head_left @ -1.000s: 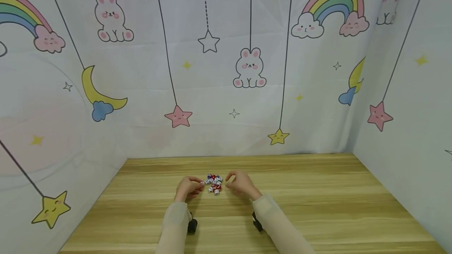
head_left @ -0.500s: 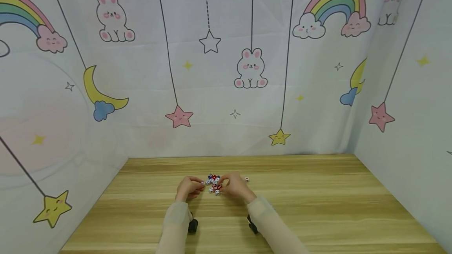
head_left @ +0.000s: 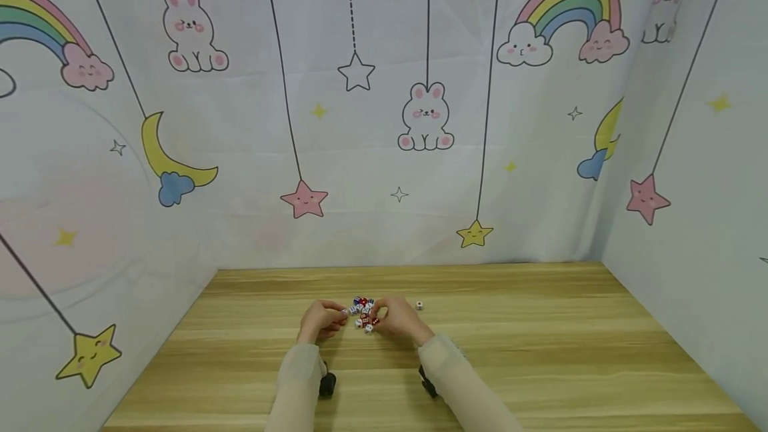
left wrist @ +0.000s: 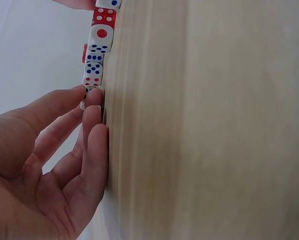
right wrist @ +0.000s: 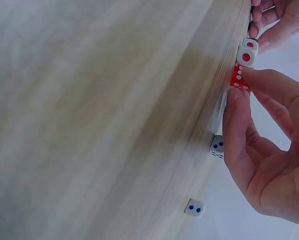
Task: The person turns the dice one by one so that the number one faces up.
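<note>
A small heap of dice, white, red and blue (head_left: 358, 301), lies on the table between the two hands. My left hand (head_left: 319, 319) is at the heap's left side and pinches a white die (left wrist: 89, 92) between thumb and fingertips, partly covered by them. My right hand (head_left: 401, 317) is at the right side. In the right wrist view, its thumb and index finger pinch a red die (right wrist: 238, 76) with white dots. A white die with a large red dot (right wrist: 246, 56) stands right beside that red die.
Off to the right of the heap lies a lone white die (head_left: 419, 305). The right wrist view shows two white dice apart, one nearer (right wrist: 194, 207) and one beside the hand (right wrist: 217, 146). A patterned curtain (head_left: 372, 232) borders the wooden table (head_left: 510, 352).
My right hand has moved left to the heap and taken hold of a red die. A lone white die now shows to its right. The left hand has stayed in place.
</note>
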`<state>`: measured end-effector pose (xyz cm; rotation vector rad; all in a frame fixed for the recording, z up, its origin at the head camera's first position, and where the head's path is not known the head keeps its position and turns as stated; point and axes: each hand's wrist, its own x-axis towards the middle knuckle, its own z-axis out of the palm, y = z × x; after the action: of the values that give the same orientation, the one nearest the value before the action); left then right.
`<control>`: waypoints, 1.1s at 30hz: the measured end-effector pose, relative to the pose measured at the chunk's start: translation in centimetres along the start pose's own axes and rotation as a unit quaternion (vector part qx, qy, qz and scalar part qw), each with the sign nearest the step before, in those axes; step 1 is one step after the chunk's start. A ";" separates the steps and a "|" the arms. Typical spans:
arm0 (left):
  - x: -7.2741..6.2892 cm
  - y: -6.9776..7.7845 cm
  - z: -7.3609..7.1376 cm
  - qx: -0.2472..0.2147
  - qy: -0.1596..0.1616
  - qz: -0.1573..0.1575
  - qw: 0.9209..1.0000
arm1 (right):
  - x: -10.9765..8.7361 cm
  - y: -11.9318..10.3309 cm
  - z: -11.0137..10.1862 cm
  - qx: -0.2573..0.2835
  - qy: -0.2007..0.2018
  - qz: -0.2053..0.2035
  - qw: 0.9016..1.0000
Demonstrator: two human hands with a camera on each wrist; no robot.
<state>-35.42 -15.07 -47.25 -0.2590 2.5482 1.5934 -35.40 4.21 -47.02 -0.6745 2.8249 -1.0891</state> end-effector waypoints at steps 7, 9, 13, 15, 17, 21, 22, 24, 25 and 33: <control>-0.4 0.3 0.0 0.005 0.001 0.003 1.000 | -0.3 -0.2 -0.4 -0.005 -0.026 0.021 0.999; -0.4 0.3 0.0 0.005 0.001 0.004 1.000 | -0.5 -0.3 -0.5 -0.008 -0.033 0.028 0.999; -0.5 0.3 0.0 0.004 0.001 0.006 1.000 | -0.7 -0.6 -0.5 -0.022 -0.033 0.030 0.999; -0.4 0.3 0.0 0.003 0.002 0.005 1.000 | -0.7 -0.7 -0.4 -0.031 -0.030 0.027 0.999; -0.4 0.3 0.0 0.002 0.003 0.005 1.000 | -0.7 -0.7 -0.4 -0.034 -0.028 0.029 0.999; -0.4 0.2 0.1 0.003 0.003 0.002 1.000 | -0.7 -0.6 -0.3 -0.031 -0.028 0.031 0.999; -0.4 0.2 0.1 0.003 0.003 0.002 1.000 | -0.7 -0.6 -0.3 -0.027 -0.029 0.032 0.999; -0.4 0.2 0.1 0.002 0.001 0.004 1.000 | -0.7 -0.5 -0.3 -0.019 -0.031 0.032 0.999; -0.4 0.2 0.1 0.001 0.001 0.004 1.000 | -0.8 -0.4 -0.4 -0.013 -0.032 0.032 0.999; -0.4 0.3 0.0 -0.001 -0.002 0.000 1.000 | -1.2 0.1 -1.0 0.032 -0.043 0.042 0.998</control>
<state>-35.09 -14.92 -46.92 -0.2572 2.5438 1.5954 -34.56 5.34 -46.46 -0.5773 2.7070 -1.1049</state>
